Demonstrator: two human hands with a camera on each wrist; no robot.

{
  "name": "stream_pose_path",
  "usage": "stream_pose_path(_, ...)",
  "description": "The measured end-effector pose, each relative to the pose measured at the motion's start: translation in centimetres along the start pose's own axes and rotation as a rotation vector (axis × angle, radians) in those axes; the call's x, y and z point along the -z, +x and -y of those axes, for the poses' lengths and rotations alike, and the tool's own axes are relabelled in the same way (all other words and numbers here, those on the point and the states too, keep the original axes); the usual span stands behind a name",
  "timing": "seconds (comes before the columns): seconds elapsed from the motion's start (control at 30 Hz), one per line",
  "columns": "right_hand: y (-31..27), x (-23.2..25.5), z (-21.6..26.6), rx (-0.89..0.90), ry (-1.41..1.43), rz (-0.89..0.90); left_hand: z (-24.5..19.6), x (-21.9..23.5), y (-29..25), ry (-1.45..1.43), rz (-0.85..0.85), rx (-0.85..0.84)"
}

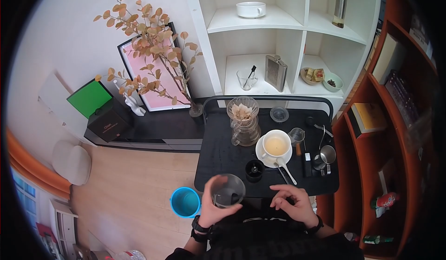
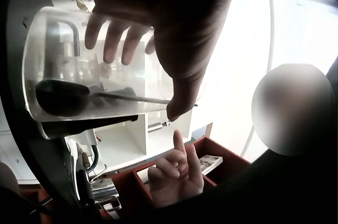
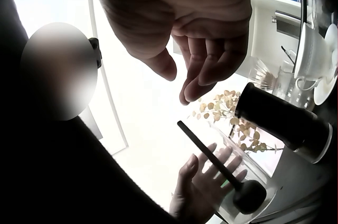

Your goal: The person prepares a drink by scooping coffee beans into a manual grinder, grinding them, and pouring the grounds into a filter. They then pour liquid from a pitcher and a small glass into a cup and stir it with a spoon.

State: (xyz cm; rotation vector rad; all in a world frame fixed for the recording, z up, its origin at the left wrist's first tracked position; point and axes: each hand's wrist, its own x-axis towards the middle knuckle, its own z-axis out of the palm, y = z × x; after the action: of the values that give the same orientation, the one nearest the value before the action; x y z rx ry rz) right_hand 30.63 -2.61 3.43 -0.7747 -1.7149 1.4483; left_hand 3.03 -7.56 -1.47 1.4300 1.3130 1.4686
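My left hand [image 1: 210, 210] grips a clear cup [image 1: 231, 185] at the near left edge of the black tray table, fingers round one side and thumb on the other. Inside the cup leans a black spoon [image 3: 249, 196] with a round bowl and a thin handle. My right hand [image 1: 296, 206] hovers at the table's near edge, fingers loosely bent and holding nothing. Between the hands, a little farther back, stands a black cylindrical container [image 1: 254, 171], which shows tall in the right wrist view.
A white cup [image 1: 275, 144] of pale liquid sits on a saucer with a white spoon. Behind it stand a glass server with a filter dripper [image 1: 242, 111], a small glass pitcher [image 1: 296, 135] and a steel jug [image 1: 327, 154]. A blue bin [image 1: 186, 202] is on the floor, left.
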Motion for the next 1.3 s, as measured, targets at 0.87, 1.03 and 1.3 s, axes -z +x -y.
stream_pose_path(0.87, -3.7, 1.0, -0.6, 0.012, -0.009, -0.202, 14.0, 2.7, 25.7, 0.169, -0.233, -0.195)
stream_pose_path(1.03, -3.8, 1.9, -0.5, 0.023, -0.067, -0.303, 13.6, 2.7, 22.5, 0.375, -0.316, -0.121)
stream_pose_path(1.3, -2.4, 11.5, 0.2, 0.174, -0.487, -0.7, 8.4, 2.2, 8.7, -0.026, -0.422, -0.086)
